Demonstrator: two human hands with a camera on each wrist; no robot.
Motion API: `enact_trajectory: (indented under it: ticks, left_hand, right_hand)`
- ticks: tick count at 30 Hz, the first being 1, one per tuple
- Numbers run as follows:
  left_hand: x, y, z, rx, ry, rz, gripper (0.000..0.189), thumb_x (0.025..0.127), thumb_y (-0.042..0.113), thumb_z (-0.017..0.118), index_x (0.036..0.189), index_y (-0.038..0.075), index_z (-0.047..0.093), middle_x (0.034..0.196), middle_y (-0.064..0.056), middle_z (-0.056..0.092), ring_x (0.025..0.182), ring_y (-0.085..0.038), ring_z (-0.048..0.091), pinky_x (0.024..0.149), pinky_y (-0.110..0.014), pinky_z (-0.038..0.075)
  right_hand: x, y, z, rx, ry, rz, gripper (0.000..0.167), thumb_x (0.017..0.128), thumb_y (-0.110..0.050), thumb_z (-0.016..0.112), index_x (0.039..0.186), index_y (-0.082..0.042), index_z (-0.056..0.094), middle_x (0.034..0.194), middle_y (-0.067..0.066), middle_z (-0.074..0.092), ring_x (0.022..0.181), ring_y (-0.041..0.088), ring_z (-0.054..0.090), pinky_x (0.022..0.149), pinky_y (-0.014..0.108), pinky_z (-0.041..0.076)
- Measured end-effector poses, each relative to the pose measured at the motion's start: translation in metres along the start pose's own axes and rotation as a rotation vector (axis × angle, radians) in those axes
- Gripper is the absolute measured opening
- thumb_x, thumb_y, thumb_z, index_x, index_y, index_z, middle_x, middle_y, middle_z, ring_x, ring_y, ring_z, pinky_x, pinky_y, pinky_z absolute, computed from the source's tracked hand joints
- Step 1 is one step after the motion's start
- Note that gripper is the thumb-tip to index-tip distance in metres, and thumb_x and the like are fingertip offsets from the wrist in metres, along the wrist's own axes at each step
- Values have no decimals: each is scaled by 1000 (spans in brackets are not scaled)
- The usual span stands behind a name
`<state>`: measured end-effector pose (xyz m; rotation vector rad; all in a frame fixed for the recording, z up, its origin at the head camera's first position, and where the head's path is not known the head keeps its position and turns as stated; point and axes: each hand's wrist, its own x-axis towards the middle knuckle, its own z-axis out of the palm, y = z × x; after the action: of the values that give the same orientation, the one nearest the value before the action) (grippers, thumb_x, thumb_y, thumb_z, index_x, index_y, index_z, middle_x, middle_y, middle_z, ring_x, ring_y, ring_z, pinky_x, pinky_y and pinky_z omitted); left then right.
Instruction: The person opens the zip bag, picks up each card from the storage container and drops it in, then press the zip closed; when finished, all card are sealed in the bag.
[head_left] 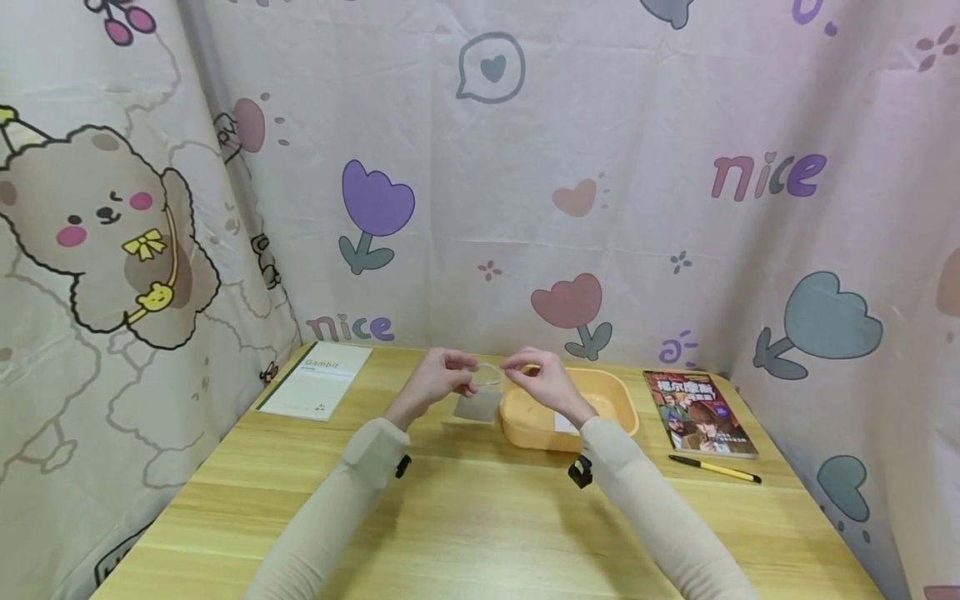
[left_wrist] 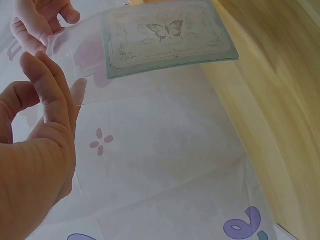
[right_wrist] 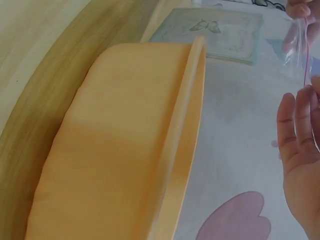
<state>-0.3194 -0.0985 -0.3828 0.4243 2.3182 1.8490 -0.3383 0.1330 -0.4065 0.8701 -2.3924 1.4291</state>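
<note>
Between both hands hangs a clear zip-lock bag (left_wrist: 70, 60), its mouth spread into a loop and its zip strip (right_wrist: 306, 55) showing as a red line. My left hand (head_left: 438, 379) pinches one side of the mouth between thumb and fingers. Opposite it, my right hand (head_left: 546, 379) pinches the other side. At the bottom of the bag sits a thin stack of pale cards (left_wrist: 170, 35) with a butterfly print and greenish edges. The yellow-orange plastic basket (head_left: 525, 427) stands just below and beside the right hand.
Inside the basket lies a white piece of paper (head_left: 564, 423). A white notebook (head_left: 315, 379) marked Gambit is at the table's back left. On the right are a colourful book (head_left: 701, 412) and a yellow-and-black pen (head_left: 716, 470). A printed curtain (head_left: 480, 183) hangs behind the table.
</note>
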Motion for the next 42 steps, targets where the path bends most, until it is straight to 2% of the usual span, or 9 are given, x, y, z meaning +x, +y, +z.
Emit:
enact_trajectory:
  ticks: [5, 9, 15, 23, 26, 28, 32, 34, 42]
  left_hand:
    - [-2, -1, -1, 5, 10, -10, 34, 92, -4, 59, 125, -11, 59, 124, -27, 63, 70, -14, 69, 73, -31, 63]
    - [-3, 0, -2, 3, 12, -5, 33, 92, -4, 59, 124, -11, 59, 125, -27, 63, 70, -14, 68, 73, -32, 63]
    - [-3, 0, -3, -3, 3, -5, 33, 93, -4, 58, 125, -11, 58, 127, -29, 61, 72, -15, 69, 72, -31, 63]
    - [-12, 11, -1, 23, -5, 11, 32, 91, -6, 58, 122, -14, 59, 121, -30, 63, 72, -19, 70, 74, -37, 63]
    - [-10, 7, 0, 25, 13, 15, 32, 91, -5, 59, 122, -12, 60, 119, -28, 65, 69, -15, 69, 71, -33, 63]
    - [-4, 0, 0, 25, 27, 5, 32, 91, -4, 60, 122, -11, 61, 119, -25, 66, 68, -14, 69, 71, -33, 63]
    - [-3, 1, 1, 35, 31, -5, 33, 91, -2, 61, 123, -10, 61, 117, -23, 67, 68, -15, 69, 71, -33, 63]
    - [-3, 1, 1, 38, 31, -2, 32, 91, -2, 62, 122, -10, 62, 117, -23, 67, 68, -15, 69, 71, -33, 63]
    - [-1, 1, 2, 24, 13, 8, 32, 91, -3, 60, 122, -10, 61, 119, -26, 66, 67, -14, 69, 74, -37, 63]
  right_hand:
    - [-2, 7, -5, 49, -22, 80, 19, 91, -11, 69, 105, 1, 73, 102, 13, 71, 83, 26, 66, 73, 35, 61]
    - [-5, 14, -13, 53, -43, 121, 16, 92, -13, 69, 103, -3, 74, 100, 12, 73, 77, 20, 67, 72, 44, 61]
    - [-11, 30, -27, 52, -92, 163, 17, 92, -15, 69, 105, -5, 74, 103, 12, 73, 79, 10, 66, 76, 44, 61]
    - [-23, 41, -47, 68, -146, 223, 23, 90, -8, 70, 110, 2, 71, 103, 28, 69, 80, 15, 67, 72, 40, 61]
    - [-28, 48, -53, 34, -186, 236, 26, 90, -7, 69, 113, 5, 69, 101, 26, 70, 82, 23, 68, 71, 43, 61]
    - [-31, 58, -56, 5, -213, 253, 27, 89, -7, 69, 114, 5, 68, 101, 23, 71, 85, 25, 68, 69, 37, 60]
    - [-38, 69, -63, -36, -247, 298, 30, 88, -3, 69, 115, 8, 66, 104, 24, 70, 84, 16, 66, 68, 26, 58]
    - [-41, 74, -68, -55, -257, 307, 31, 86, 0, 69, 115, 10, 65, 107, 26, 69, 87, 19, 66, 71, 26, 58]
    - [-49, 90, -77, -202, -292, 328, 30, 83, 1, 71, 113, 5, 68, 111, 21, 70, 102, 31, 65, 94, 44, 55]
